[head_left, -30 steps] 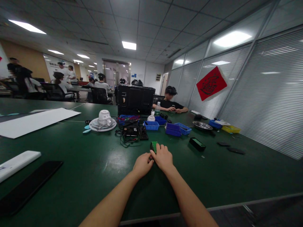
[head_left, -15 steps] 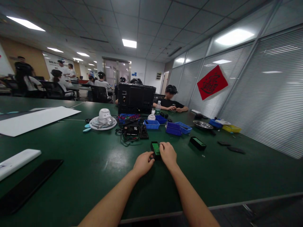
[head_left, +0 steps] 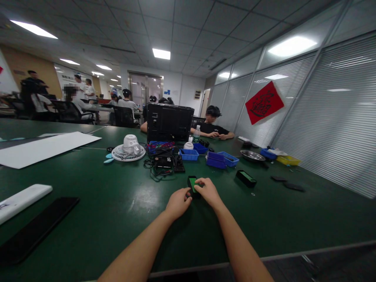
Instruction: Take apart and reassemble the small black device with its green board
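A small black case with a green circuit board in it lies on the green table in front of me. My left hand is at its near left side, fingers bent and gripping the case edge. Over the board from the right comes my right hand, its thumb and fingertips on the board's surface. The hands cover the near part of the case. Further right lies a second black case with a green board inside.
Beyond the hands are a black adapter with cables, a blue tray, a white fan and a monitor. A metal bowl sits at right. Across the table sits a person. A white panel lies left.
My right hand has shifted from the case's right edge leftward onto the board. My left hand stays almost where it was.
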`<control>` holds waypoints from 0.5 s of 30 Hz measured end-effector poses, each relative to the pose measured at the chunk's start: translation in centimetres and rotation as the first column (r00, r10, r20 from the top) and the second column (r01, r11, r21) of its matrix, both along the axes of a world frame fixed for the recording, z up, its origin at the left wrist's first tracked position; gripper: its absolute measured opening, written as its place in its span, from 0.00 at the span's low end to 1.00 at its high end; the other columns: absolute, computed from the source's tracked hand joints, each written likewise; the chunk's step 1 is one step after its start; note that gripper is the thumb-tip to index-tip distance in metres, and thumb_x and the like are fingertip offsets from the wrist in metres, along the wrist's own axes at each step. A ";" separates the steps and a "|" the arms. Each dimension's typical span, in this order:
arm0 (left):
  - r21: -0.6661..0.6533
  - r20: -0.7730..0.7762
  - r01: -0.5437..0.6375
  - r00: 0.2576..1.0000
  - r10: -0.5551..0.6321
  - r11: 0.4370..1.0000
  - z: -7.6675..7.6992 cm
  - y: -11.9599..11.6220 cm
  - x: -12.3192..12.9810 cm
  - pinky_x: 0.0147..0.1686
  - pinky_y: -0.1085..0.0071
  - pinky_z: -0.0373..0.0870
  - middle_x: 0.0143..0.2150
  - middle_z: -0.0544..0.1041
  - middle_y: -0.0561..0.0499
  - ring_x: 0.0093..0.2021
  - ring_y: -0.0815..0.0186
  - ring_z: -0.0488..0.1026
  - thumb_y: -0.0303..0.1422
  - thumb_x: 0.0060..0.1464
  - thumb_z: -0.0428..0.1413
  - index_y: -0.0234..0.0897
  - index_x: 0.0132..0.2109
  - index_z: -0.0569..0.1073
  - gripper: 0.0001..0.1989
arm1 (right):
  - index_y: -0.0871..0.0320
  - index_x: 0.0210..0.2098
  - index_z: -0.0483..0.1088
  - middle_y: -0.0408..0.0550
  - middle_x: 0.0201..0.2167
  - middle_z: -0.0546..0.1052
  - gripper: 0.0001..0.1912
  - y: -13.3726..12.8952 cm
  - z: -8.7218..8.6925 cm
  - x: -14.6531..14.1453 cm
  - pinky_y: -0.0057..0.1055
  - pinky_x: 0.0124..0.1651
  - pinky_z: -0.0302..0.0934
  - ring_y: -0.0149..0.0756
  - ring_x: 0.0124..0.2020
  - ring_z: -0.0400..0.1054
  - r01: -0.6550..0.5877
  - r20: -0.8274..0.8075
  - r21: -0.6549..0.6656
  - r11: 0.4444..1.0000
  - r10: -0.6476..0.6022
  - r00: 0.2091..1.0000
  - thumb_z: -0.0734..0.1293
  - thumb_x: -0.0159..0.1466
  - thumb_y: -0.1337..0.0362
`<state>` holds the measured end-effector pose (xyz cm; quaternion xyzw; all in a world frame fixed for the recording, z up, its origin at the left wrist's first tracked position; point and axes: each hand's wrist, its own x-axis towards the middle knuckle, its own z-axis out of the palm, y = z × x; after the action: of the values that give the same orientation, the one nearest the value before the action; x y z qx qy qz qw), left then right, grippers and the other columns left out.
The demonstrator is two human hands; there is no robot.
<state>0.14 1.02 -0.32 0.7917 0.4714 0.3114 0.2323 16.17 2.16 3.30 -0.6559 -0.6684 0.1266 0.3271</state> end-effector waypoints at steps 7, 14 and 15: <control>0.038 -0.013 0.006 1.000 -0.005 0.999 -0.2 0.1 0.0 0.40 0.73 0.63 0.40 0.74 0.52 0.37 0.68 0.69 0.32 0.49 0.50 0.39 0.50 0.68 0.19 | 0.58 0.25 0.74 0.45 0.29 0.69 0.06 0.2 0.1 0.9 0.28 0.39 0.56 0.32 0.32 0.64 -0.162 -0.013 0.014 0.987 0.163 0.987 0.64 0.51 0.67; 0.015 0.005 -0.005 1.000 0.005 1.000 -0.1 0.0 0.0 0.41 0.73 0.63 0.40 0.74 0.52 0.38 0.67 0.70 0.31 0.49 0.50 0.39 0.50 0.68 0.19 | 0.57 0.25 0.74 0.46 0.30 0.70 0.06 0.3 0.0 0.7 0.29 0.38 0.57 0.34 0.33 0.65 -0.136 0.034 0.004 0.991 0.135 0.990 0.65 0.51 0.66; 0.014 0.007 -0.005 1.000 0.005 1.000 -0.2 0.1 0.0 0.41 0.73 0.63 0.40 0.74 0.52 0.38 0.67 0.70 0.31 0.49 0.50 0.39 0.50 0.68 0.19 | 0.57 0.27 0.74 0.47 0.30 0.71 0.06 0.4 -0.1 0.8 0.29 0.38 0.58 0.34 0.33 0.65 -0.135 0.013 0.014 0.991 0.135 0.991 0.65 0.51 0.65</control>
<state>0.14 1.09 -0.49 0.7911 0.4704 0.3179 0.2277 16.93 2.53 3.21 -0.6076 -0.7140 0.1395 0.3188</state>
